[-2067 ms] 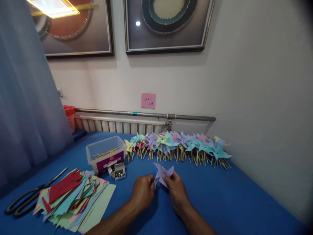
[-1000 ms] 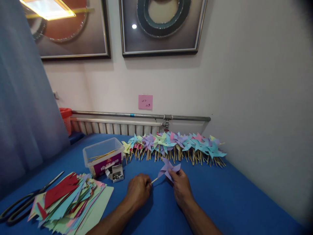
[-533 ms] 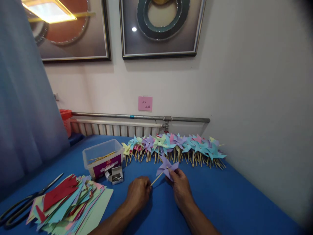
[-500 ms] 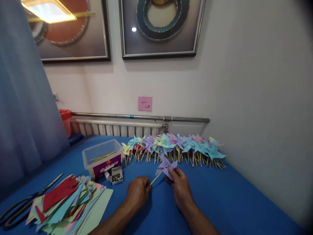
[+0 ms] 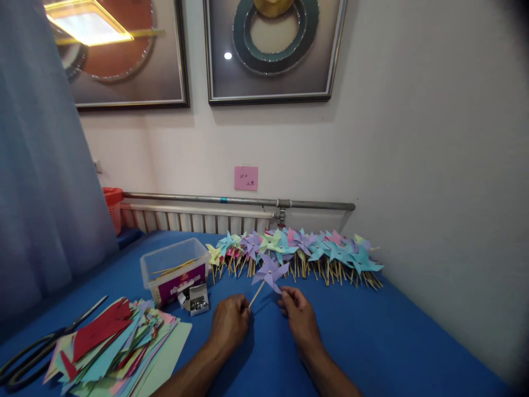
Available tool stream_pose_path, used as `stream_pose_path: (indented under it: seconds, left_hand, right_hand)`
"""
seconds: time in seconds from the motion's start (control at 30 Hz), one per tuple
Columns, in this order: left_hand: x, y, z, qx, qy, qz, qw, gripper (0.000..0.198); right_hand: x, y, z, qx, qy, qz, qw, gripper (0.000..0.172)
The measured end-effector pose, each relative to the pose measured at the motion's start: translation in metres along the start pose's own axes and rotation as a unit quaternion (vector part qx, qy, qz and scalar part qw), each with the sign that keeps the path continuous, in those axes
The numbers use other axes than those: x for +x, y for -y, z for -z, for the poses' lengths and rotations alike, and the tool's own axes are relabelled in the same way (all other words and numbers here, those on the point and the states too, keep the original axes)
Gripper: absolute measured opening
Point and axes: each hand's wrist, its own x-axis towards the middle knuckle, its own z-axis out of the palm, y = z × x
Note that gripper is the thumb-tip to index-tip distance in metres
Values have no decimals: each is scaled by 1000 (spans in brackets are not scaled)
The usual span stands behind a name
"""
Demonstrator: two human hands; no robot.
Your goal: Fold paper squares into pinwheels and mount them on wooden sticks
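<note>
Annotator: head view. Left hand (image 5: 229, 326) pinches the low end of the wooden stick (image 5: 255, 294). The purple pinwheel (image 5: 270, 271) rides its top, raised over the middle of the blue table (image 5: 372, 342), just in front of the row of finished pinwheels (image 5: 314, 251) along the far edge.
Reviewer: Right hand (image 5: 298, 315)?
Annotator: Fingers curled just beside the lowest blade. Can't tell if they touch it.
Reviewer: Risks?
Annotator: The centre, I'd say. The head looks fixed by one small pin, so a tug on a blade could tear the paper or pull it off the stick. The thin stick, gripped at its very end, could swivel or slip.
Reviewer: Neighbours?
Annotator: A swing forward would likely knock the row. The open pin box (image 5: 197, 300) and clear tub of sticks (image 5: 173, 267) sit left of the left hand, and a forearm sweep could spill pins. Paper stack (image 5: 119, 342) and scissors (image 5: 33, 350) are at the near left corner, well apart.
</note>
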Motion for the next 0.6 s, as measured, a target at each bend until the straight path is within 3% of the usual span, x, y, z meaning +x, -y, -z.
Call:
stream_pose_path:
  seconds: [0.17, 0.43, 0.53, 0.6]
  left_hand:
    - [0, 1, -3, -13, 2, -1, 1000, 12]
    - [-3, -4, -9, -72, 26, 15, 997, 12]
    - [-1, -4, -8, -96, 28, 30, 995, 12]
    - [1, -3, -6, -104, 21, 36, 994, 12]
  right_hand:
    - [-11, 8, -8, -83, 39, 16, 996, 27]
    - [-27, 22, -16, -112, 99, 59, 987, 27]
    - [-25, 17, -16, -92, 90, 30, 991, 31]
    - [-19, 14, -13, -61, 48, 2, 997, 37]
